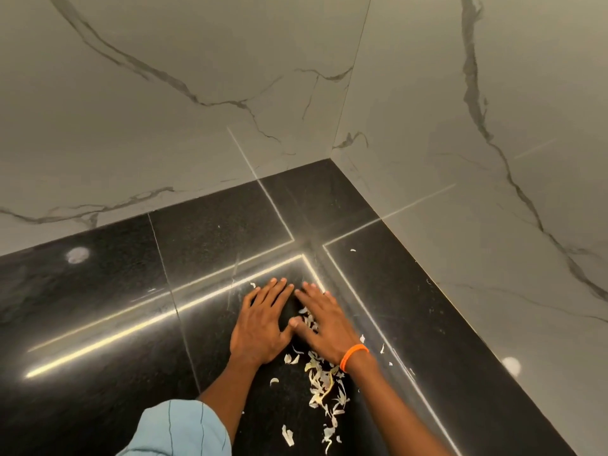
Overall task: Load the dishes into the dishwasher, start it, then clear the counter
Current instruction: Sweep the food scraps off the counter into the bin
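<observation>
Pressing flat on glossy black speckled stone desk (pixel 98 324): left hand (pixel 260 327) and right hand (pixel 324 327), fingers straight, spread, fingertips nearly meeting. Thin pale curled peelings (pixel 324 386) scattered under and behind right hand. Orange band (pixel 353 356) on right wrist. Veined marble walls (pixel 164 110) meet at corner.

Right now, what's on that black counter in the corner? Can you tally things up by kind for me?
Hands: 2, left hand and right hand, both flat on the black counter
Orange wristband: 1, on the right wrist
Pale vegetable peel scraps: 1 scattered pile, pieces too many to count
Light blue sleeve: 1
Total: 5
</observation>
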### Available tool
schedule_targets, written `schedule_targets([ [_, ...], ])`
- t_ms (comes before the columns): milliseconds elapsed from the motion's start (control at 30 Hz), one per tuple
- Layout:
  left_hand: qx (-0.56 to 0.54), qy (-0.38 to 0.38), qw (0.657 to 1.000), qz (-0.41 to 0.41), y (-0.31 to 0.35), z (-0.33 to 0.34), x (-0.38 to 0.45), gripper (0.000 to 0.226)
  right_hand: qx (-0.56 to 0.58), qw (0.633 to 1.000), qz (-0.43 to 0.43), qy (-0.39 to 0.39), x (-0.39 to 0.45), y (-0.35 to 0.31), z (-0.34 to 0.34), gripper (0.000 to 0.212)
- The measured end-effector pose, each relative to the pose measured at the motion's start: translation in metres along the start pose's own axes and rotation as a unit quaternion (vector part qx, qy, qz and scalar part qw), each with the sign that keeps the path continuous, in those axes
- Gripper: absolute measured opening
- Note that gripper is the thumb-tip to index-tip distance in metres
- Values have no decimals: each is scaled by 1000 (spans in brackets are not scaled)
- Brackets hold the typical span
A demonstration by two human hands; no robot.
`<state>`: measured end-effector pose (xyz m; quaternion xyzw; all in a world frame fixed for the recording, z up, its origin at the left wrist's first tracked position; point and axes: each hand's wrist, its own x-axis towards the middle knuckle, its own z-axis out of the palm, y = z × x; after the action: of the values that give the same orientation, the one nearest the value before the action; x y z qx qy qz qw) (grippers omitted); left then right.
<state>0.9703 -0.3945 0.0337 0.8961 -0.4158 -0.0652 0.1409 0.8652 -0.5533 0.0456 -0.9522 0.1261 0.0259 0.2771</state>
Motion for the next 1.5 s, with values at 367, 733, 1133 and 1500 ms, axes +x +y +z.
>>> schedule_targets([
  [367, 20, 2, 1000, -16, 0, -2, 1, 75, -111, 975, 175, 81, 84, 74, -45, 87],
  [733, -12, 46, 988, -144, -1, 4, 6, 92, -16, 1000, 6, -5, -15, -3, 5, 70],
  [1133, 24, -67, 982, 177, -9, 3, 17, 89, -54, 947, 280, 148, -92, 8, 22, 77],
  [1500, -51, -197, 890, 408, -6, -6, -53, 68, 98, 953, 249, 141, -150, -83, 68, 65],
])
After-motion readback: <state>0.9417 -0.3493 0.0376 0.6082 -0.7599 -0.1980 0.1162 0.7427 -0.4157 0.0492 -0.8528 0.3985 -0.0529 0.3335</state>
